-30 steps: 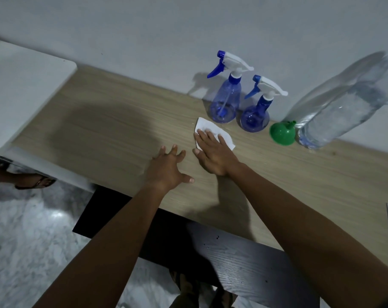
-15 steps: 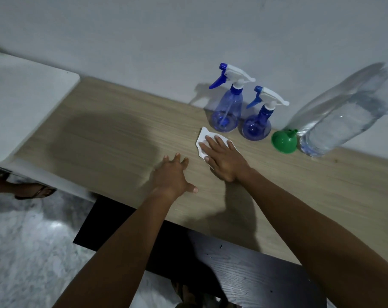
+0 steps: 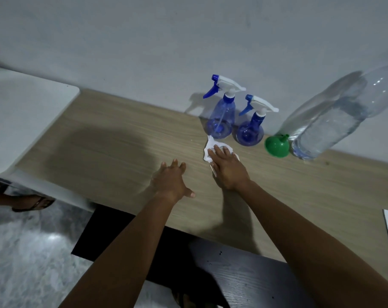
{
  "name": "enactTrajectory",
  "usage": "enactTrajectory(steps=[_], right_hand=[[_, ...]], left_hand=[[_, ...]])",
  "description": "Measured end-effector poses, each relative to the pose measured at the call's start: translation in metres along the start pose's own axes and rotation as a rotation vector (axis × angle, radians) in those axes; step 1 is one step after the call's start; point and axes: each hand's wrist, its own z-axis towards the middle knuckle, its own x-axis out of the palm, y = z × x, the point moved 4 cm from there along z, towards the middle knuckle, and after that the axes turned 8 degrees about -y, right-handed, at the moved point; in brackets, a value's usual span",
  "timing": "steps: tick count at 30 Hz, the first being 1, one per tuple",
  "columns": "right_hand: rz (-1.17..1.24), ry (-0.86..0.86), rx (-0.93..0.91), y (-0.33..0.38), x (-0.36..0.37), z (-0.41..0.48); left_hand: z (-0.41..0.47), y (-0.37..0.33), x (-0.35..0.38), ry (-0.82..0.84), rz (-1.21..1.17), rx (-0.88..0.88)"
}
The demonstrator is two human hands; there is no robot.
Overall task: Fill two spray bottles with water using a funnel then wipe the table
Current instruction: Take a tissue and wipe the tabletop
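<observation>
While the left hand (image 3: 172, 181) stays spread flat on the wooden table (image 3: 111, 141), fingers relaxed and gripping nothing, the right hand (image 3: 227, 168) just beside it presses a white tissue (image 3: 208, 150) onto the tabletop with straight fingers. Within the last second the tissue has gone from lying flat to bunching under the fingertips, and the hand has kept to much the same patch. Wiping therefore seems under way in short strokes, with the wide stretch left of both hands probably not yet done. Just beyond the right hand stand the left spray bottle (image 3: 220, 117) and the right spray bottle (image 3: 252, 130), both blue with trigger heads fitted. Further right a green funnel (image 3: 276, 146) lies just beside a large clear water bottle (image 3: 335, 121). The blue tint hides the spray bottles' water level, the palm covers much of the tissue, and the water bottle's cap is cut off at the frame edge
</observation>
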Motion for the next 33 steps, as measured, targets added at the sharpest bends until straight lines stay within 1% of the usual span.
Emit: enactTrajectory(steps=[2,4,6,8,10,12,14,16,18,20,25,31,33], right_hand=[[-0.017,-0.046,-0.039,-0.002,-0.011,-0.014],[-0.028,-0.055,-0.06,-0.009,-0.023,-0.025],[0.105,-0.089,0.015,-0.021,-0.039,-0.033],[0.225,-0.203,0.105,-0.04,-0.057,-0.041],[0.231,-0.28,0.144,-0.057,-0.068,-0.054],[0.203,-0.249,0.183,-0.073,-0.072,-0.067],[0.176,-0.148,0.222,-0.086,-0.066,-0.08],[0.171,-0.053,0.192,-0.089,-0.053,-0.093],[0.127,-0.005,0.124,-0.086,-0.041,-0.104],[0.104,0.003,0.059,-0.082,-0.033,-0.112],[0.112,0.021,-0.026,-0.079,-0.029,-0.136],[0.133,0.026,-0.069,-0.078,-0.025,-0.155],[0.196,0.044,-0.056,-0.078,-0.026,-0.158]], left_hand=[[-0.004,-0.001,0.0,-0.015,-0.034,0.004],[-0.012,-0.007,0.002,-0.035,-0.016,0.05],[-0.025,-0.019,0.009,-0.028,-0.001,0.131],[-0.041,-0.033,0.02,0.017,0.009,0.199],[-0.057,-0.047,0.031,0.065,0.048,0.238],[-0.068,-0.058,0.041,0.1,0.087,0.249],[-0.073,-0.064,0.046,0.1,0.078,0.23],[-0.075,-0.064,0.049,0.09,0.031,0.201],[-0.075,-0.064,0.049,0.087,-0.002,0.183],[-0.075,-0.064,0.048,0.102,0.002,0.176],[-0.073,-0.067,0.047,0.111,0.086,0.188],[-0.071,-0.07,0.049,0.108,0.123,0.157],[-0.071,-0.07,0.049,0.107,0.118,0.154]])
